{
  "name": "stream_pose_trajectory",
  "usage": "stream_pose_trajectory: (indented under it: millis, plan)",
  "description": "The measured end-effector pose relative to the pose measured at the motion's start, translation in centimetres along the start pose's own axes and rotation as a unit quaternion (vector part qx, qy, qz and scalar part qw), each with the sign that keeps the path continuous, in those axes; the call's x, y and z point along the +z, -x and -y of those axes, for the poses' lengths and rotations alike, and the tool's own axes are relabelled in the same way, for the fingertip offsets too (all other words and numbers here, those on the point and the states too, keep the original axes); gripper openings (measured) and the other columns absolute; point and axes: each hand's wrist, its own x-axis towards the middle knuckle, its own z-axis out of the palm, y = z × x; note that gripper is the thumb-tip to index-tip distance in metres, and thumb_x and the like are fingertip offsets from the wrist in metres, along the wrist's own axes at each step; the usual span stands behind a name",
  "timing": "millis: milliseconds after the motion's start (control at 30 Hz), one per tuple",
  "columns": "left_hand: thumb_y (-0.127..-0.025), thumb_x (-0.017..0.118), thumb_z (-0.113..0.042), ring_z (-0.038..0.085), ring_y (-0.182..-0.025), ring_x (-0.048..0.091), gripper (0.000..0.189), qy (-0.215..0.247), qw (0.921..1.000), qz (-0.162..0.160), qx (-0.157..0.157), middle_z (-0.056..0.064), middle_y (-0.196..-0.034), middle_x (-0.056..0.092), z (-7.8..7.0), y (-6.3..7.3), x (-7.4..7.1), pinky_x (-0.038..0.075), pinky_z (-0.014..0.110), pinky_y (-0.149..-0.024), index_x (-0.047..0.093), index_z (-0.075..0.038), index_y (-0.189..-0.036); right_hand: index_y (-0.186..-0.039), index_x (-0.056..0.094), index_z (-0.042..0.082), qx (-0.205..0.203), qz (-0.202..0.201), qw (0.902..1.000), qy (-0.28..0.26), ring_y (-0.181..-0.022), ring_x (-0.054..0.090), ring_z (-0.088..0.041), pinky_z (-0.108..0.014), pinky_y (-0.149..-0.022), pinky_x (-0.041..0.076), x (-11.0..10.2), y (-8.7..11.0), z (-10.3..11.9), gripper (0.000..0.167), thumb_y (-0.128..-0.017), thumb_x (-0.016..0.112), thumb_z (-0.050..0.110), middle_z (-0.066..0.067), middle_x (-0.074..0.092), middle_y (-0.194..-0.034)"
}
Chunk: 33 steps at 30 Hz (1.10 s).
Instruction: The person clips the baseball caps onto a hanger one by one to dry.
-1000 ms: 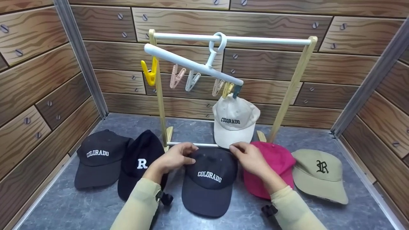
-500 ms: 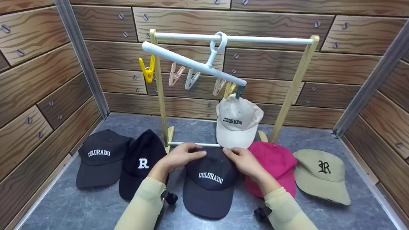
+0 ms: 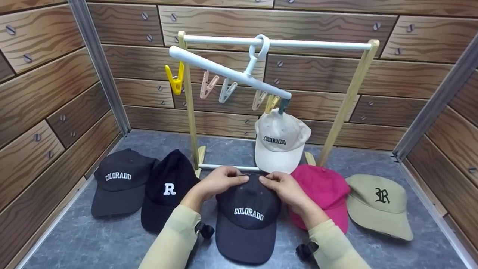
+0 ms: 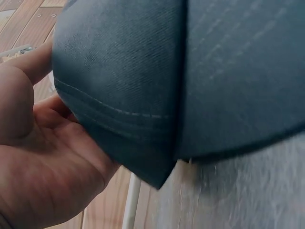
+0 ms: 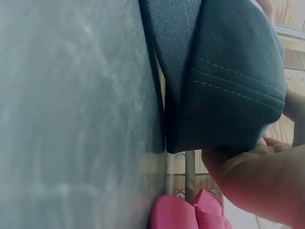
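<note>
Between my two hands is a dark baseball cap [image 3: 248, 239] lettered COLORADO in white, its brim toward me. My left hand [image 3: 220, 182] pinches the top of the crown from the left, thumb on the near side. Opposite it, close by, my right hand [image 3: 285, 188] pinches the crown from the right. From the left wrist, the cap's side panel [image 4: 119, 62] hides the left fingertips. The right wrist view has the cap [image 5: 233, 86] just above the tabletop or touching it; I cannot tell which. Its crown partly covers the right fingers.
Behind stands a rack [image 3: 313, 45] with a tilted clip hanger [image 3: 224, 71]; a white cap [image 3: 280, 138] hangs from its right end. Two dark caps, one COLORADO [image 3: 121, 186] and one R [image 3: 164, 198], lie left. A pink cap [image 3: 325, 190] and an olive cap [image 3: 377, 205] lie right.
My hands have come closer together along the top of the dark cap's crown, the left moving right and the right moving left. The cap sits slightly lower in view.
</note>
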Motion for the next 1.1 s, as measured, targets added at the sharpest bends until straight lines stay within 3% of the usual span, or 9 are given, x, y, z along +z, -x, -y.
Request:
stream_pose_trajectory:
  millis: [167, 400, 600, 767, 1100]
  plan:
    - [-0.103, 0.082, -0.037, 0.011, -0.068, 0.056, 0.032, 0.016, 0.9998, 0.0, 0.011, -0.006, -0.077, 0.059, 0.1, -0.2, 0.4, 0.046, 0.028, -0.062, 0.069, -0.015, -0.084, -0.098, 0.071, 0.002, -0.006, -0.001, 0.9999, -0.015, -0.068, 0.068, -0.01, -0.026, -0.062, 0.056, 0.1, 0.1, 0.1, 0.023, -0.103, 0.081, 0.022, 0.002, 0.069, -0.076]
    - [-0.103, 0.081, -0.03, 0.009, -0.06, 0.051, 0.032, 0.005, 0.9997, -0.011, 0.022, -0.008, -0.068, 0.053, 0.0, -0.3, 0.6, 0.043, 0.026, -0.058, 0.065, -0.016, -0.08, -0.097, 0.068, 0.004, -0.012, -0.009, 0.9998, 0.012, -0.065, 0.066, -0.009, -0.025, -0.06, 0.055, 0.4, -0.1, 0.1, 0.024, -0.102, 0.082, 0.023, 0.002, 0.067, -0.073]
    - [-0.104, 0.08, -0.023, 0.008, -0.059, 0.052, 0.027, 0.024, 0.9992, -0.02, 0.023, -0.007, -0.067, 0.054, -0.4, -0.4, 0.7, 0.044, 0.025, -0.057, 0.066, -0.012, -0.083, -0.101, 0.077, 0.003, -0.004, 0.028, 0.9984, 0.05, -0.071, 0.068, -0.011, -0.027, -0.066, 0.056, -0.2, -0.2, -0.1, 0.032, -0.106, 0.078, 0.034, 0.002, 0.072, -0.081]
    - [-0.104, 0.08, -0.02, 0.007, -0.06, 0.05, 0.024, 0.031, 0.9986, -0.035, 0.024, -0.008, -0.067, 0.052, -0.6, -0.6, 0.7, 0.042, 0.025, -0.057, 0.066, -0.012, -0.086, -0.098, 0.079, 0.004, 0.007, 0.053, 0.9982, 0.026, -0.072, 0.07, -0.011, -0.028, -0.067, 0.058, -0.6, -0.4, -0.1, 0.03, -0.106, 0.078, 0.032, 0.001, 0.074, -0.081]
    - [-0.104, 0.079, -0.018, 0.009, -0.064, 0.058, 0.016, 0.031, 0.997, -0.065, 0.028, -0.005, -0.072, 0.061, -1.9, -0.9, 0.6, 0.049, 0.026, -0.061, 0.073, -0.007, -0.096, -0.094, 0.077, 0.003, -0.027, 0.019, 0.9992, 0.023, -0.071, 0.067, -0.01, -0.026, -0.065, 0.056, -0.9, -1.2, 1.5, 0.023, -0.104, 0.08, 0.023, 0.002, 0.071, -0.08]
